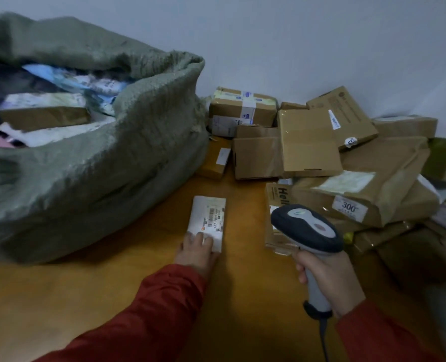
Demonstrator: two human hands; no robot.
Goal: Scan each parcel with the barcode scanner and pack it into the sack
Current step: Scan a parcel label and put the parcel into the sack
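Observation:
A small white parcel (208, 218) with a barcode label lies flat on the wooden floor in the middle. My left hand (197, 253) rests on its near end, fingers on top of it. My right hand (329, 282) grips the grey handle of the barcode scanner (308, 228), whose dark head points forward and left, to the right of the white parcel. The big green woven sack (107, 163) stands open at the left, with several parcels inside it.
A pile of brown cardboard boxes (310, 142) and padded parcels (360, 194) fills the right side against the white wall. A small flat box (216, 160) lies between sack and pile. Bare wooden floor (86, 296) lies in front of the sack.

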